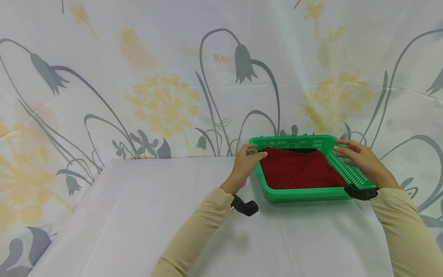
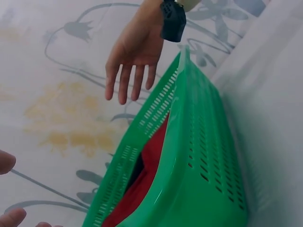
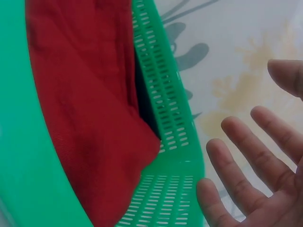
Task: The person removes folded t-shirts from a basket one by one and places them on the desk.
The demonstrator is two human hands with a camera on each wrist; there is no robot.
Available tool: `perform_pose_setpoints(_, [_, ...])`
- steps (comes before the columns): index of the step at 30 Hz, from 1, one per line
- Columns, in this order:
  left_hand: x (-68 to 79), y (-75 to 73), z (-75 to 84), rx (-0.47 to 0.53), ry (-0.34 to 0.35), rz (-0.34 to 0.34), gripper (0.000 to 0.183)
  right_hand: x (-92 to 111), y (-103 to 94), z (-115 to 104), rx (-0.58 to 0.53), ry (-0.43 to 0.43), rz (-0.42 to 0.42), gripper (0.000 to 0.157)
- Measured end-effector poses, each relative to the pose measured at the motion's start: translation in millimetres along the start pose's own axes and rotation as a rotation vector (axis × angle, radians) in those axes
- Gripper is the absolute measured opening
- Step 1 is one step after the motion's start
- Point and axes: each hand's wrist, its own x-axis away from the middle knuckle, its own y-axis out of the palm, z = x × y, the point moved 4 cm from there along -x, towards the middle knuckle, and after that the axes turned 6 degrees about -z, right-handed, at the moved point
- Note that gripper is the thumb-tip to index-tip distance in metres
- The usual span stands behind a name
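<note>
A green perforated plastic basket stands on the white-covered table at the right, with a folded dark red cloth lying in it. My left hand is at the basket's left rim, fingers relaxed and holding nothing. Over the right rim is my right hand, its fingers spread and nothing in them. In the right wrist view the cloth covers most of the basket's inside, and a dark strip shows between it and the far wall. The left wrist view shows the right hand above the basket rim.
The white tabletop stretches to the left of the basket. Behind it hangs a pale curtain printed with grey and yellow flowers, close to the basket's back wall. Each wrist wears a black band with a camera.
</note>
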Motion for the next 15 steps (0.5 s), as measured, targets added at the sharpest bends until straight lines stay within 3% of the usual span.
perform_pose_setpoints(15, [-17.5, 37.8, -3.6, -0.023, -0.054, 0.000, 0.048, -12, 1.8, 18, 0.069, 0.138, -0.071, 0.047])
